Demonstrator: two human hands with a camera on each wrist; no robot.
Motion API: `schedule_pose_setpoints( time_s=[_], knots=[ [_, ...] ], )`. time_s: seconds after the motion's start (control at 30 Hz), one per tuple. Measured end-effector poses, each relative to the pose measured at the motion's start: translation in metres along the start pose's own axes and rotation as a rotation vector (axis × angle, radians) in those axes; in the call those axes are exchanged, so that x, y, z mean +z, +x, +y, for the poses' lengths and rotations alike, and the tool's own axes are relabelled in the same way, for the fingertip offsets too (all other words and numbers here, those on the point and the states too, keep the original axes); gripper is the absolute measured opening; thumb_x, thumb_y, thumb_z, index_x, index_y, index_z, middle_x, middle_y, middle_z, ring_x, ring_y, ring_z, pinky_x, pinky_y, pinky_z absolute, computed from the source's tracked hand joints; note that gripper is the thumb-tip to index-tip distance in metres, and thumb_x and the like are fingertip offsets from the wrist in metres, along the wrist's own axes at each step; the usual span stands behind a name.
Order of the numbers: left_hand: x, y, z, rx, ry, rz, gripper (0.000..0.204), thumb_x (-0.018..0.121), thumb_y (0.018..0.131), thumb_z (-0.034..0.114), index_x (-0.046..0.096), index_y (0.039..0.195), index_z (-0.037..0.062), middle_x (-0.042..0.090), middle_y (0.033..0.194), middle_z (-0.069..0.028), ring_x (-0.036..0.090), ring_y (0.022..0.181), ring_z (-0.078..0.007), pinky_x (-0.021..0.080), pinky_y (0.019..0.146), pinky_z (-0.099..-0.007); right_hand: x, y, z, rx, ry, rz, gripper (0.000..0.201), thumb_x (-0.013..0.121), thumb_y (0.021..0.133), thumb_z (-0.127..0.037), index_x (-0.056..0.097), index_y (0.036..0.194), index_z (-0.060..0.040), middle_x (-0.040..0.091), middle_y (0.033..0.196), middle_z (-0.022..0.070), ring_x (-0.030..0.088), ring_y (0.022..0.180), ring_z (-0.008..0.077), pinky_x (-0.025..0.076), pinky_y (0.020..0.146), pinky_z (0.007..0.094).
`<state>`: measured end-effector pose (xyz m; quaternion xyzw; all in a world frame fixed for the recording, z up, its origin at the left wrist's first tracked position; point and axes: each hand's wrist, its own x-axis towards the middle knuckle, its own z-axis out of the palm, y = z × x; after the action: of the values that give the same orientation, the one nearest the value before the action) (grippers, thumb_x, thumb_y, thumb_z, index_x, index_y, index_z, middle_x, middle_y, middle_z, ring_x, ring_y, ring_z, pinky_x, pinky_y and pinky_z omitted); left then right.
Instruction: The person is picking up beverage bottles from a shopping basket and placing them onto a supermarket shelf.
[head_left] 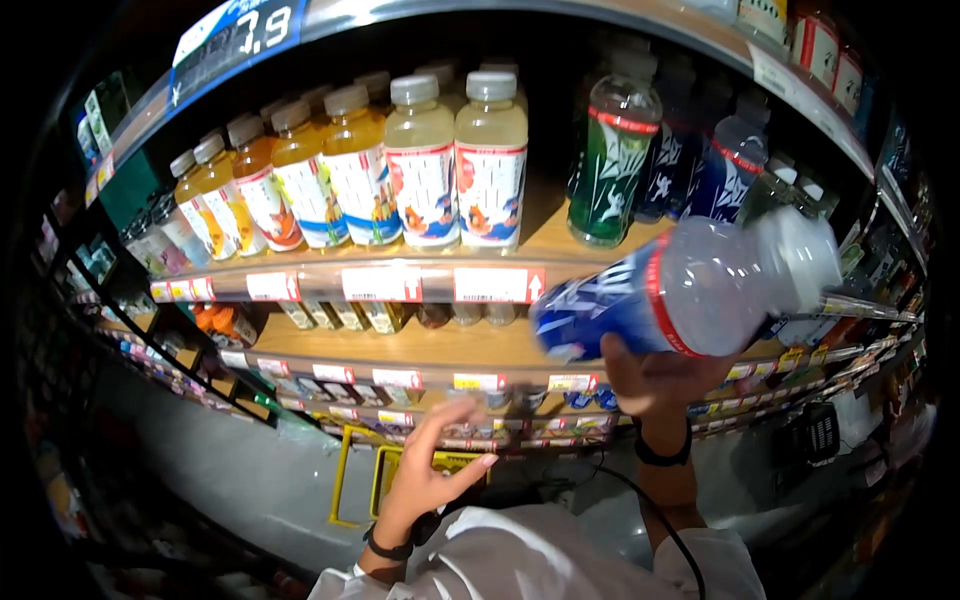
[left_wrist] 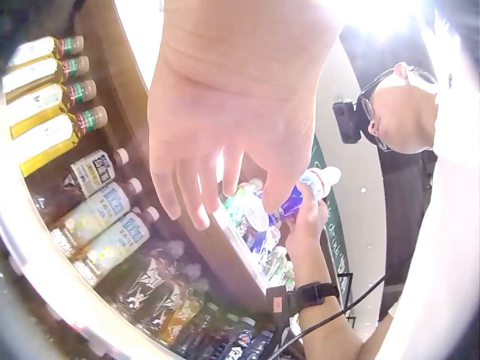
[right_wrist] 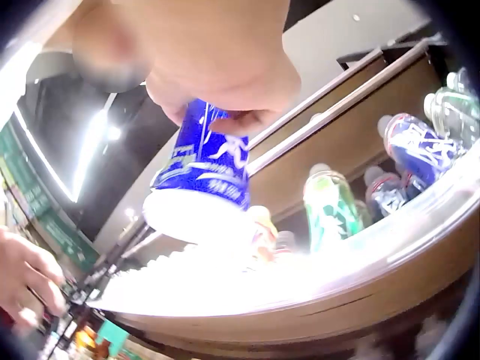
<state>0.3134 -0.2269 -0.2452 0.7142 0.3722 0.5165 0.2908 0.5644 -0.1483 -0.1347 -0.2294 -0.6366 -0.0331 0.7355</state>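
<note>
My right hand [head_left: 665, 385] grips a clear drink bottle [head_left: 700, 285] with a blue label, a red band and a white cap. The bottle lies tilted in front of the shelf, cap to the right and base to the left. In the right wrist view the curled fingers wrap the blue label [right_wrist: 206, 161]. Lower and to the left, my left hand [head_left: 435, 470] hangs in the air with nothing in it, fingers loosely bent. The left wrist view shows the back of that hand [left_wrist: 232, 112]. A green-labelled bottle [head_left: 613, 160] stands on the shelf behind the held bottle.
Juice bottles [head_left: 360, 165] with white caps line the shelf's left side. More blue-labelled bottles [head_left: 735, 165] stand at the right. Price tags [head_left: 382, 283] run along the shelf edge [head_left: 215, 280]. A yellow frame [head_left: 345, 475] stands on the floor, and a black cable [head_left: 655, 510] hangs by my right arm.
</note>
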Motion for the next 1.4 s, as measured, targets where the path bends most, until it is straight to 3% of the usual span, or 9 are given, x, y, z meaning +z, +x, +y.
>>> schedule_pose_setpoints(
  time_s=[0.13, 0.4, 0.63, 0.77, 0.93, 1.13, 1.23, 1.33, 1.4],
  knots=[
    [0.017, 0.012, 0.015, -0.047, -0.266, 0.066, 0.104, 0.095, 0.073, 0.03, 0.037, 0.153, -0.0011, 0.046, 0.153, -0.0221, 0.052, 0.137, -0.0303, 0.042, 0.111, -0.0446, 0.005, -0.015, -0.032, 0.242, 0.152, -0.48, 0.096, 0.086, 0.061, -0.013, 0.036, 0.142, 0.004, 0.052, 0.134, 0.0185, 0.058, 0.122, 0.0275, 0.05, 0.104, 0.0413],
    [0.019, -0.023, -0.002, -0.179, -0.306, -0.176, 0.063, 0.071, 0.095, 0.029, 0.048, 0.144, -0.004, 0.061, 0.132, -0.0173, 0.058, 0.123, -0.0243, 0.044, 0.106, -0.0384, 0.024, -0.059, -0.045, 0.757, 0.57, -0.409, 0.085, 0.088, 0.074, -0.005, 0.034, 0.14, -0.0041, 0.056, 0.136, 0.0144, 0.058, 0.071, 0.0004, 0.036, 0.052, 0.0137],
    [0.014, -0.03, -0.004, -0.282, -0.74, -0.381, 0.082, 0.047, 0.103, 0.058, 0.043, 0.149, -0.0088, 0.055, 0.143, -0.016, 0.051, 0.132, -0.0226, 0.036, 0.113, -0.0363, 0.013, -0.06, -0.037, 0.848, 0.72, -0.445, 0.07, 0.07, 0.093, -0.012, 0.028, 0.148, -0.0014, 0.056, 0.134, 0.0107, 0.055, 0.124, 0.0186, 0.044, 0.106, 0.0362],
    [0.014, -0.033, -0.008, -0.337, -0.812, -0.432, 0.079, 0.048, 0.104, 0.055, 0.042, 0.151, -0.0086, 0.054, 0.145, -0.017, 0.049, 0.135, -0.0228, 0.035, 0.114, -0.0365, 0.014, -0.062, -0.044, 1.0, 0.752, -0.323, 0.078, 0.076, 0.089, -0.017, 0.03, 0.149, -0.0016, 0.056, 0.135, 0.0104, 0.057, 0.121, 0.0183, 0.046, 0.102, 0.0349],
    [0.01, -0.03, -0.009, -0.298, -0.673, -0.417, 0.076, 0.047, 0.105, 0.05, 0.038, 0.153, -0.0084, 0.052, 0.147, -0.0169, 0.049, 0.136, -0.0236, 0.034, 0.115, -0.037, 0.003, -0.05, -0.043, 0.772, 0.482, -0.705, 0.099, 0.094, 0.071, -0.016, 0.034, 0.149, -0.0019, 0.057, 0.136, 0.0118, 0.057, 0.122, 0.0183, 0.048, 0.101, 0.0354],
    [0.007, -0.005, 0.008, -0.225, -0.357, -0.066, 0.059, 0.06, 0.101, 0.01, 0.038, 0.154, -0.0009, 0.051, 0.151, -0.0193, 0.055, 0.131, -0.0261, 0.042, 0.111, -0.0399, -0.017, -0.034, -0.046, 0.537, 0.141, -0.549, 0.089, 0.098, 0.067, -0.031, 0.05, 0.135, -0.0021, 0.063, 0.122, 0.0091, 0.059, 0.123, 0.0221, 0.049, 0.105, 0.0439],
    [0.001, -0.001, -0.001, -0.203, -0.517, 0.073, 0.049, 0.062, 0.099, 0.006, 0.047, 0.145, 0.0003, 0.055, 0.145, -0.0194, 0.063, 0.117, -0.022, 0.049, 0.101, -0.0377, -0.032, 0.002, -0.024, -0.207, -0.55, -0.72, 0.08, 0.09, 0.078, -0.044, 0.052, 0.136, -0.0028, 0.063, 0.124, 0.01, 0.064, 0.116, 0.0292, 0.05, 0.103, 0.0512],
    [-0.006, -0.011, -0.011, -0.256, -0.499, 0.068, 0.044, 0.063, 0.101, 0.01, 0.051, 0.141, -0.0004, 0.064, 0.131, -0.0163, 0.066, 0.111, -0.019, 0.051, 0.096, -0.035, -0.044, 0.024, 0.014, -0.57, -0.911, 0.038, 0.061, 0.082, 0.089, -0.039, 0.061, 0.132, -0.0011, 0.068, 0.114, 0.0112, 0.067, 0.1, 0.0316, 0.052, 0.099, 0.0526],
    [-0.007, -0.02, -0.018, -0.294, -0.43, 0.077, 0.041, 0.065, 0.101, 0.014, 0.054, 0.138, 0.0004, 0.071, 0.115, -0.0118, 0.065, 0.107, -0.0152, 0.05, 0.093, -0.0303, -0.049, 0.037, 0.034, -0.146, -0.446, 0.058, 0.047, 0.086, 0.087, -0.022, 0.066, 0.122, 0.0007, 0.07, 0.11, 0.011, 0.066, 0.096, 0.0261, 0.055, 0.094, 0.043]
  ],
)
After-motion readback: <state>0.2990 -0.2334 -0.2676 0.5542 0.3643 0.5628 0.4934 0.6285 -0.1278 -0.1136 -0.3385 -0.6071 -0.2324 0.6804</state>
